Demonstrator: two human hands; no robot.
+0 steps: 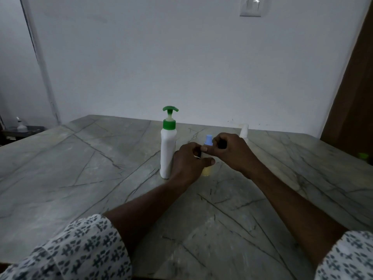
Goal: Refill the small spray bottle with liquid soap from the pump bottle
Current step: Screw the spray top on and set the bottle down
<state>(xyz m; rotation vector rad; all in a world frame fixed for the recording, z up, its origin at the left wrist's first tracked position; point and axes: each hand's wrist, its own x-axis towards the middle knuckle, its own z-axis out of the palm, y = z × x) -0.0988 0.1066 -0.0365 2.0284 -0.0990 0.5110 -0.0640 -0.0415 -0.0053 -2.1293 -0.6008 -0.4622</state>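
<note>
Blue cap (208, 139) tops the small clear spray bottle (206, 171) of yellowish liquid, mid-table: L hand (189, 162) curls round its body, R hand (232, 152) pinches just under the cap. Risk, imo: top pops free w/ a jerk, bottle tips & spills, or bumps the tall white plastic pump bottle (168, 150) just beside. Grey veined stone table (101, 158). No readable labels.

single head-worn view
looks forward and down across the table (80, 168); left hand (189, 164) and right hand (232, 152) close, wall (181, 57) far.
</note>
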